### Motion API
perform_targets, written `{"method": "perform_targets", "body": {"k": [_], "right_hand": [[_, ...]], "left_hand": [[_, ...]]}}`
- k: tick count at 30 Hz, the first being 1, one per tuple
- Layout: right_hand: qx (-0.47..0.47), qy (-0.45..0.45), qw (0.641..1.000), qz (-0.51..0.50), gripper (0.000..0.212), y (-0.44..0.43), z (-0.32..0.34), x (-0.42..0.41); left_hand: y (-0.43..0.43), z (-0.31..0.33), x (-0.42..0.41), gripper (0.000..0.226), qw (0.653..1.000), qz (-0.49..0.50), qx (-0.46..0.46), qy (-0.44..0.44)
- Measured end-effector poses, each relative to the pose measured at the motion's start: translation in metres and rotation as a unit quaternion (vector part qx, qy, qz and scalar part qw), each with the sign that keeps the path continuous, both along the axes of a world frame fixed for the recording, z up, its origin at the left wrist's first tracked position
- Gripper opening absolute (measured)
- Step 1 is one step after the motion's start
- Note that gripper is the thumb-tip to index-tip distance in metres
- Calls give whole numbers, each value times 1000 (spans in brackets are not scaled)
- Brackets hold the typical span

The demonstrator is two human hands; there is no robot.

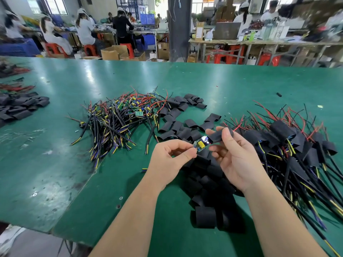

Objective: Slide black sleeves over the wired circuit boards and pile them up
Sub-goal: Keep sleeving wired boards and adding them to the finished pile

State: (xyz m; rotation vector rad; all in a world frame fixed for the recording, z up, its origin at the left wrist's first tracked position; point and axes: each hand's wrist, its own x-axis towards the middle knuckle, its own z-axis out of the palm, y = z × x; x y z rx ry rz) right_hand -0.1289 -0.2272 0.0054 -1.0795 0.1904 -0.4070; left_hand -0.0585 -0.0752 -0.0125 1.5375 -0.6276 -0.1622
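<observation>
My left hand [171, 154] pinches the near end of a small green circuit board [201, 143] between thumb and forefinger. My right hand [235, 154] holds a black sleeve [220, 135] in its fingertips, with the sleeve's mouth at the board's far end. Both are held above loose black sleeves [207, 180] on the green table [92, 173]. A tangle of bare wired boards [122, 115] lies to the left. Sleeved boards with red and black wires are heaped at the right [295, 145].
More flat black sleeves [178, 115] are scattered beyond my hands, and another batch [20, 106] lies at the far left. The table's near edge [74, 236] runs below my left forearm. People work at benches in the background.
</observation>
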Motion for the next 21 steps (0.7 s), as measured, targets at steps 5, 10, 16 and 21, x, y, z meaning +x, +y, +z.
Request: {"method": "perform_targets", "body": {"k": [5, 10, 16, 21], "right_hand": [[14, -42, 997, 61, 26, -2, -1, -1], [45, -67, 992, 92, 26, -4, -3, 0], [23, -65, 992, 101, 29, -6, -3, 0], [41, -73, 990, 113, 26, -3, -4, 0]], "left_hand": [[8, 3, 0, 24, 999, -35, -13, 12], [11, 6, -1, 24, 997, -74, -6, 14], [12, 6, 0, 24, 996, -87, -22, 26], [10, 5, -1, 24, 995, -98, -13, 27]]}}
